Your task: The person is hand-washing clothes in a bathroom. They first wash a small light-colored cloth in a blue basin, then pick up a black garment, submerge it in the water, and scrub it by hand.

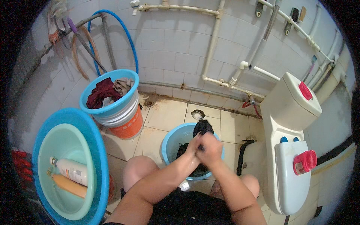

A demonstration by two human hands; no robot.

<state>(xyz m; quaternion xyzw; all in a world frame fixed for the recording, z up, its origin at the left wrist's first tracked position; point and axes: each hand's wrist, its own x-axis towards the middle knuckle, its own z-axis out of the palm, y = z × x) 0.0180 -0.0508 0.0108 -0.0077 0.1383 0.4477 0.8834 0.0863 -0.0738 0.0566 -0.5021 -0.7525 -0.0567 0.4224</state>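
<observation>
Both my hands are together over a light blue basin (167,144) on the floor between my knees. My left hand (193,145) and my right hand (210,149) are closed around a bunched black cloth (203,128), pressed close to each other. Part of the cloth sticks out beyond my fists on the far side, and a dark bit shows between my fingers. More dark cloth (182,149) lies in the basin, partly hidden under my wrists. Its exact garment kind cannot be made out.
To the left, a blue basin with maroon clothes (103,93) tops a white-and-orange bucket (129,125). Nearer, a pale green basin (45,150) holds a white bottle (71,170) and an orange bottle (69,185). A toilet (285,187) with a red tub (305,162) stands right; pipes (213,41) line the wall.
</observation>
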